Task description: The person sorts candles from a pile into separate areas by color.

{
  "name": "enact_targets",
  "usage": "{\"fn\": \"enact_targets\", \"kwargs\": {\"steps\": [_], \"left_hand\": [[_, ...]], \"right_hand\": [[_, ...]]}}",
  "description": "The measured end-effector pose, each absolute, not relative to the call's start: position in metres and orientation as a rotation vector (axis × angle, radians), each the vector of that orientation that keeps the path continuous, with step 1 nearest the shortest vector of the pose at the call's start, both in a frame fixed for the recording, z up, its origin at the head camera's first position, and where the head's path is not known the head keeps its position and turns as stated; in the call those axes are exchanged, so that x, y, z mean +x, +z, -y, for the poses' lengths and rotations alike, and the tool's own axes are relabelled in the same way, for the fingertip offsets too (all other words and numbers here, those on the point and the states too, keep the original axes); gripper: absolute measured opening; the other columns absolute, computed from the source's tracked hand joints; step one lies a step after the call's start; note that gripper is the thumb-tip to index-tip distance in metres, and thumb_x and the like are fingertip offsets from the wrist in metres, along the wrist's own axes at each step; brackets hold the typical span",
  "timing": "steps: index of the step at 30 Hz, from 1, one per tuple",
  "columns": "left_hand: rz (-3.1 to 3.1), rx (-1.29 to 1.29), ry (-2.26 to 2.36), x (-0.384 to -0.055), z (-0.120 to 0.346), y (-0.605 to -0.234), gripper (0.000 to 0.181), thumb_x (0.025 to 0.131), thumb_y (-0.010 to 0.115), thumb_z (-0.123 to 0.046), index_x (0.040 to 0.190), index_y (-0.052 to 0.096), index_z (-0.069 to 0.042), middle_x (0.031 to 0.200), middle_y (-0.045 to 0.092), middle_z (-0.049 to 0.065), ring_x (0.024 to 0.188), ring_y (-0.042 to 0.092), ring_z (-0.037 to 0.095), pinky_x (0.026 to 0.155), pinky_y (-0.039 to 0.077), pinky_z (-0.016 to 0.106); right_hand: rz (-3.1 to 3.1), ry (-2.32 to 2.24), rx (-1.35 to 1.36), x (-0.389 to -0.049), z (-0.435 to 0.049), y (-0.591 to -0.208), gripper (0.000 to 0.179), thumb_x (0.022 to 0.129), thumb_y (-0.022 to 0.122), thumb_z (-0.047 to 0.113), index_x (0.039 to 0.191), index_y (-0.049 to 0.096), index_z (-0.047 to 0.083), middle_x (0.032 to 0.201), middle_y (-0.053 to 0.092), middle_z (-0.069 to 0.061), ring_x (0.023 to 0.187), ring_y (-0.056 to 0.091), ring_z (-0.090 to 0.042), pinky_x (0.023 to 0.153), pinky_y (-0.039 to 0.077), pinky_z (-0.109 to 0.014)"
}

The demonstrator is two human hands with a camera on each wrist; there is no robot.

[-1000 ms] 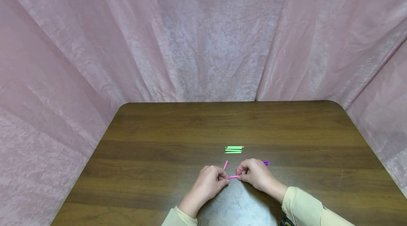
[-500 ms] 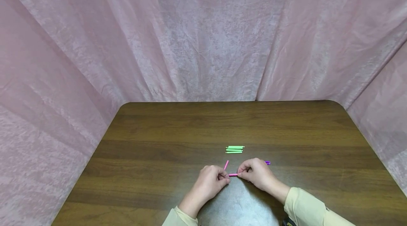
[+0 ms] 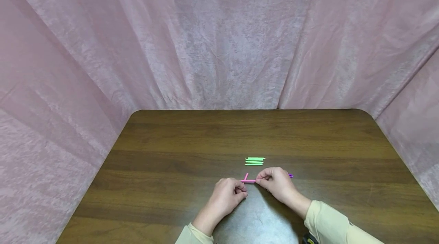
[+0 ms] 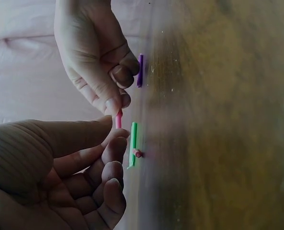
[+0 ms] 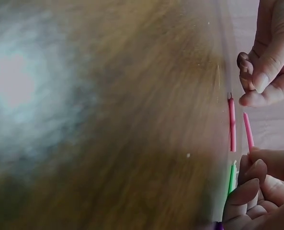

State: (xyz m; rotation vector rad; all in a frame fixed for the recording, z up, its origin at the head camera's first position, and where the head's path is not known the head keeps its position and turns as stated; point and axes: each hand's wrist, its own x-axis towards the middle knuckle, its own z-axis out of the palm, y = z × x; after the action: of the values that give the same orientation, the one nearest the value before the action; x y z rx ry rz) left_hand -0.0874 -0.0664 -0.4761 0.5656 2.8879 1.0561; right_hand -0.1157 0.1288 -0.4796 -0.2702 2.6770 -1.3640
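My right hand (image 3: 277,183) pinches one end of a pink candle (image 3: 251,181) between thumb and fingertips, holding it level above the table. My left hand (image 3: 227,193) is beside its other end. In the right wrist view a small gap separates the held candle's free tip (image 5: 247,122) from the left fingers (image 5: 259,88), which are loosely bent around nothing. More pink (image 5: 232,124), perhaps two candles side by side, lies on the table just beyond the hands; the head view shows it slanting (image 3: 246,176) behind the held one.
Several green candles (image 3: 255,161) lie in a row farther back on the brown wooden table (image 3: 164,145). Purple candles (image 3: 290,175) lie beyond the right hand, partly hidden by it. Pink curtains (image 3: 219,45) surround the table's back and sides.
My right hand has shifted slightly away from the body, carrying the pink candle from in front of the left fingertips to beyond them. The left hand has barely moved.
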Motion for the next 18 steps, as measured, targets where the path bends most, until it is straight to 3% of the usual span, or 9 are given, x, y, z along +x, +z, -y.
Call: {"fn": "enact_targets", "kwargs": {"steps": [12, 18], "left_hand": [[-2.889, 0.571, 1.050, -0.087, 0.069, -0.475, 0.005, 0.078, 0.077, -0.013, 0.076, 0.074, -0.015, 0.059, 0.053, -0.017, 0.057, 0.043, -0.004, 0.059, 0.037, 0.018], [-2.890, 0.576, 1.061, -0.087, 0.069, -0.475, 0.004, 0.077, 0.078, -0.013, 0.076, 0.074, -0.014, 0.059, 0.056, -0.016, 0.057, 0.045, -0.004, 0.058, 0.038, 0.017]], "right_hand": [[-2.723, -1.366, -0.302, -0.124, -0.117, -0.479, 0.006, 0.079, 0.077, 0.008, 0.076, 0.073, 0.012, 0.065, 0.063, 0.008, 0.058, 0.051, -0.002, 0.058, 0.042, -0.023], [-2.681, -1.403, -0.304, -0.129, -0.109, -0.478, 0.005, 0.080, 0.076, 0.008, 0.077, 0.073, 0.009, 0.060, 0.062, 0.005, 0.051, 0.050, -0.003, 0.051, 0.041, -0.022]]}}
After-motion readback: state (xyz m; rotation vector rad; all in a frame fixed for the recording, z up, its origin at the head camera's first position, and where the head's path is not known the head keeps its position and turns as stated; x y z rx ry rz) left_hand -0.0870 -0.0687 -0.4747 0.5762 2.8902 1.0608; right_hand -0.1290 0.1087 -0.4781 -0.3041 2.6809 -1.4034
